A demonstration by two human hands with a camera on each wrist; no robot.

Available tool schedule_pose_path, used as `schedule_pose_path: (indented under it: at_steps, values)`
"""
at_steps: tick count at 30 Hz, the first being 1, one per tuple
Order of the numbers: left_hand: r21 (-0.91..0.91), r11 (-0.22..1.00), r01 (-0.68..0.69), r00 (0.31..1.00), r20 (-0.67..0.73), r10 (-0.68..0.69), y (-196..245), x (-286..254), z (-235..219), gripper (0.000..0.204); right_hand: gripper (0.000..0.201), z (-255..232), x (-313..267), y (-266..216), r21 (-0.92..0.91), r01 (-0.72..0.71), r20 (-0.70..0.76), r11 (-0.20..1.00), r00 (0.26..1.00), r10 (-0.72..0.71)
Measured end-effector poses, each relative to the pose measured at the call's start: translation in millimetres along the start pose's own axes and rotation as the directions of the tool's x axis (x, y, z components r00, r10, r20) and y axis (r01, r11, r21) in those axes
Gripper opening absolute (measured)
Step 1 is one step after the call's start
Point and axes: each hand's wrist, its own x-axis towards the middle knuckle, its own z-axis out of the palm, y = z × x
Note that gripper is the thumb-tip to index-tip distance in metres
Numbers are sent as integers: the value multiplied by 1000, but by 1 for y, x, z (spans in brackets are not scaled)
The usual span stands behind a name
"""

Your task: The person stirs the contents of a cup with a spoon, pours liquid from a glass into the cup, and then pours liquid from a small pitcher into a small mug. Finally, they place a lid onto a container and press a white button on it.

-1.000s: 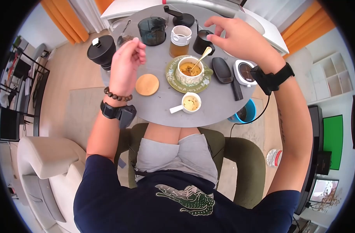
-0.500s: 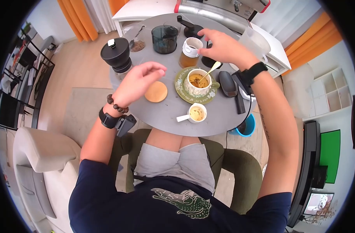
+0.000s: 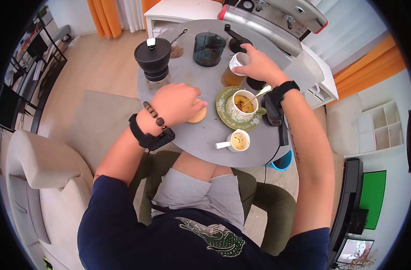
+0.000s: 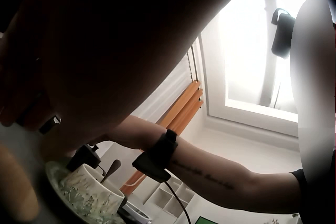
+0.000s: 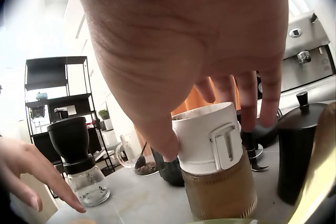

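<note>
Spanning the jar (image 3: 230, 79) at its white collar (image 3: 236, 64), the right hand (image 3: 261, 65) in the head view has its thumb on the near side and its fingers spread forward. Nearer the body from that hand stand the cup (image 3: 234, 113) on its saucer (image 3: 223, 96) and, farther in, the small pitcher (image 3: 239, 141). The left hand (image 3: 175, 105), back upward, covers part of the wooden disc (image 3: 198, 119); the grinder (image 3: 152, 58) stands forward of it. In the left wrist view that hand is too dark to read its fingers, with the disc below it and the cup to one side. From the right wrist, the right thumb lies against the collar, while the fingers hang loosely extended past its far side, so no closed grip shows; the pot (image 5: 299, 153) stands beyond them. The left hand appears there with fingers stretched, apparently holding nothing; whether it touches the disc I cannot tell. The step in hand seems to be taking hold of the jar. The next move would call for drawing thumb and fingers in evenly round the collar, keeping the jar upright, as it contains liquid.
</note>
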Motion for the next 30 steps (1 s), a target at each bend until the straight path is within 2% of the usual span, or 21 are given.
schedule_pose_path:
  at_steps: [1, 4, 5, 7, 10, 24, 26, 30]
  values:
    - [33, 999, 3, 1000, 21, -4, 0, 0, 1, 47, 98, 0, 1, -1, 12, -39, -5, 999, 999, 39]
    - [24, 999, -33, 999, -31, 34, -4, 1, 10, 44, 95, -2, 4, 4, 24, 7, -68, 1000, 998, -6]
    - [15, 999, -28, 999, -31, 29, -5, 0, 11, 44, 95, -3, 5, 6, 19, 9, -59, 1000, 998, -8]
    - [48, 997, -56, 998, -7, 56, -6, -2, 8, 45, 95, -8, 5, 7, 35, 22, -130, 999, 991, -17]
    - [50, 996, -67, 996, 56, 65, -6, -1, 6, 46, 96, -23, 5, 3, 43, 2, -102, 999, 995, 2]
    - [64, 993, -98, 993, 66, 93, -8, -1, 7, 42, 95, -20, -4, -5, 17, 17, -105, 1000, 994, -15]
    - [74, 992, -101, 992, 83, 95, -7, 0, 7, 42, 94, -17, -7, -8, -33, 44, -134, 998, 990, -48]
    - [97, 989, -114, 992, 61, 108, -7, 0, 9, 38, 93, -17, -6, -7, -21, 39, -162, 999, 986, -42]
